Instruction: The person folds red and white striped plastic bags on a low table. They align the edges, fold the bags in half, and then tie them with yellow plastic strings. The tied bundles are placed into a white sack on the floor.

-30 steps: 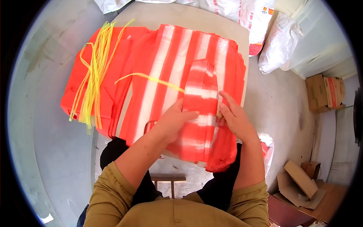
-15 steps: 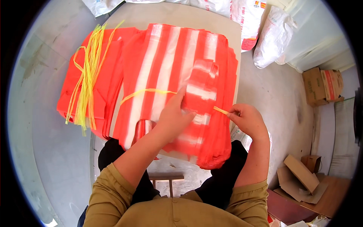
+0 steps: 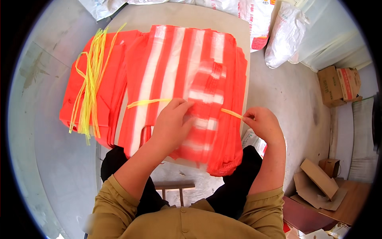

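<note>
A thick stack of red plastic bags with white stripes (image 3: pixel 164 71) lies in front of me, with a striped folded bundle (image 3: pixel 207 97) on its right part. My left hand (image 3: pixel 172 124) rests on the stack at the bundle's left edge, thumb and forefinger apart. A yellow tie strip (image 3: pixel 145 102) crosses the bags from the left and runs to my left hand. On the right a yellow strip end (image 3: pixel 231 113) comes out by the bundle, pinched between the thumb and fingers of my right hand (image 3: pixel 262 124). The strip's middle is hidden.
Another red bag stack (image 3: pixel 81 95) lies to the left, with a bunch of yellow strips (image 3: pixel 92 83) across it. White sacks (image 3: pixel 284 36) stand beyond the table (image 3: pixel 191 15). Cardboard boxes (image 3: pixel 338 85) sit at the right, and an opened carton (image 3: pixel 318 185) lies lower right.
My left hand has drawn back a little to the left and down. The right hand still pinches the strip end, and more of that strip shows.
</note>
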### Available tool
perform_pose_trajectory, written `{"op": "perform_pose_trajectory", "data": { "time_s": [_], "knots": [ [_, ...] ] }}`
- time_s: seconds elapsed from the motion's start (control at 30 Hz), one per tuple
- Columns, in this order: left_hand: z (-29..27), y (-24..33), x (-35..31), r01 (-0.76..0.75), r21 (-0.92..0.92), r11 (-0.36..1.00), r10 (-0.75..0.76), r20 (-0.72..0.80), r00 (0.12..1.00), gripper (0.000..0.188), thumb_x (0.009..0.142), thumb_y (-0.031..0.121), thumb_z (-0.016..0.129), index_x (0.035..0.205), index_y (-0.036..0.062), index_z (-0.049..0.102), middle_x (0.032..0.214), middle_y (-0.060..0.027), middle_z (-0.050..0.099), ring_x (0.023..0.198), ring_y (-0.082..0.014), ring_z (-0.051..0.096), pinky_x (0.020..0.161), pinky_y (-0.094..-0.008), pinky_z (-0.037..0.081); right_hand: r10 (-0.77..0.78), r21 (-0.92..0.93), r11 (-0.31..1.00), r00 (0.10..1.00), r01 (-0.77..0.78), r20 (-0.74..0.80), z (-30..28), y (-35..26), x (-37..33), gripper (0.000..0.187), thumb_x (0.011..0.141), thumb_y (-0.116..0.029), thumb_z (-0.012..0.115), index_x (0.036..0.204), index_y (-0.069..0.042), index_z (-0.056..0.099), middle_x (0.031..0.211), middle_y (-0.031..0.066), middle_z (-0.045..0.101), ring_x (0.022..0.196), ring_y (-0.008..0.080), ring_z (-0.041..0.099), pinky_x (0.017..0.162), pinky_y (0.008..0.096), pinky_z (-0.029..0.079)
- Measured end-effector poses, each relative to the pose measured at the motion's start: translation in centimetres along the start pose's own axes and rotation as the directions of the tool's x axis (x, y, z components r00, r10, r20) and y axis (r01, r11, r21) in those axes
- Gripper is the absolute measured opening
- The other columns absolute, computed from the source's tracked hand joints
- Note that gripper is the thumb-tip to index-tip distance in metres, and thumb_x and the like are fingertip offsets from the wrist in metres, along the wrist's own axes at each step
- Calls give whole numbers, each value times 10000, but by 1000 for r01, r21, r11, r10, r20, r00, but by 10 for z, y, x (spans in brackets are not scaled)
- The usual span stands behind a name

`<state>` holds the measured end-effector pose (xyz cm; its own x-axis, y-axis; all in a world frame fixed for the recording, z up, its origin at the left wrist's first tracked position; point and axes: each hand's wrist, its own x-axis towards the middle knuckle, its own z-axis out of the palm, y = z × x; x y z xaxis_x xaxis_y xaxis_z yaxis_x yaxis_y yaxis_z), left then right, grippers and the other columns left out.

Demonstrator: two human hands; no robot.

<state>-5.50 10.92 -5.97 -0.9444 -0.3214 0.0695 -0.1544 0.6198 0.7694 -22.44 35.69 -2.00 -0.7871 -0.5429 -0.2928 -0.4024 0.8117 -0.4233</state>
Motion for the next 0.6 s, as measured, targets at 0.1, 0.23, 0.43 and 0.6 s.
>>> {"op": "perform_pose_trajectory", "data": {
  "time_s": [0.1, 0.23, 0.43, 0.6],
  "knots": [
    [-3, 0, -1, 2, 5, 1000, -2, 25, 1000, 357, 915, 69, 739, 1255, -29, 693, 1264, -158, 659, 1143, -342, 663, 958, -387, 558, 40, 11, 999, 999, -41, 32, -3, 5, -3, 194, 924, -195, 681, 954, -23, 763, 982, 163, 727, 934, 365, 677, 831, 452, 536],
    [-7, 2, -9, -32, 61, 998, 30, 26, 999, 370, 901, 88, 761, 1247, -28, 699, 1280, -156, 663, 1162, -355, 661, 968, -399, 558, 22, -20, 1000, 999, -22, -29, -1, 6, -7, 212, 921, -213, 730, 1005, -24, 777, 937, 134, 730, 849, 293, 673, 766, 402, 533],
    [-6, 7, -22, -75, 146, 986, 70, 40, 997, 532, 854, 167, 826, 1331, -5, 665, 1365, -186, 620, 1222, -377, 632, 1013, -428, 544, -169, 108, 968, 903, 228, -395, 23, -19, 10, 334, 932, -194, 758, 1227, -38, 739, 1079, 111, 736, 917, 234, 680, 763, 357, 552],
    [1, 18, -27, -83, 297, 951, 51, 113, 992, 844, 774, 308, 898, 1492, 42, 545, 1494, -223, 510, 1374, -413, 508, 1097, -486, 487, -180, 288, 904, 893, 316, -414, 50, -41, 36, 433, 970, -273, 717, 1352, -71, 686, 1332, 171, 692, 1212, 345, 659, 1028, 436, 525]
  ]
}}
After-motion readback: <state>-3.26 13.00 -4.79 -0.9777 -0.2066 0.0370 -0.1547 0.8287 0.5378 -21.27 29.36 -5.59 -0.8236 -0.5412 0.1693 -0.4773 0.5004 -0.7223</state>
